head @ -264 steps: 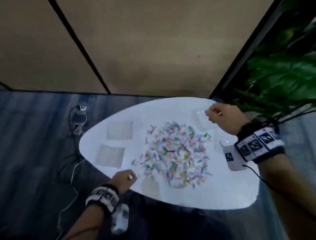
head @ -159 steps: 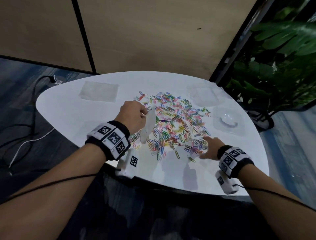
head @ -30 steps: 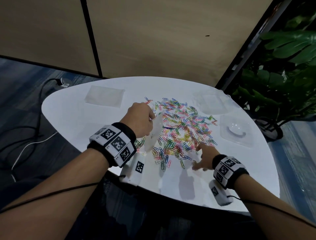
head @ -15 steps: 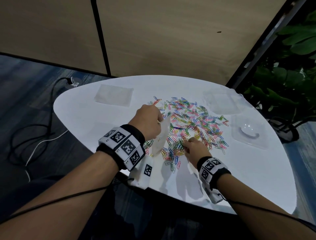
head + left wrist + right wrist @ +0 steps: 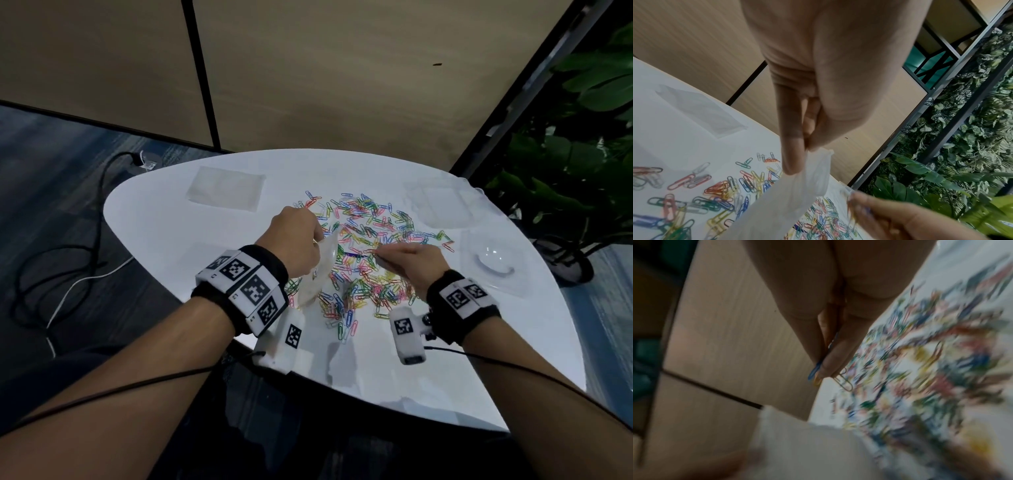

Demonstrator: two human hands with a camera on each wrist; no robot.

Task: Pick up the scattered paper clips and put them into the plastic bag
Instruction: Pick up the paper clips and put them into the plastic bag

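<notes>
Many coloured paper clips lie scattered over the middle of the white table. My left hand pinches the top edge of a small clear plastic bag, which hangs above the clips' left side. My right hand pinches a few clips between thumb and fingers, held in the air just right of the bag's mouth. The right wrist view is blurred by motion.
A flat clear bag lies at the table's far left. More clear plastic pieces and a clear packet holding a white ring sit at the right. Green plants stand beyond the right edge; cables trail on the floor at left.
My right hand has risen off the table with clips pinched and moved up toward the bag. My left hand keeps holding the bag in about the same place.
</notes>
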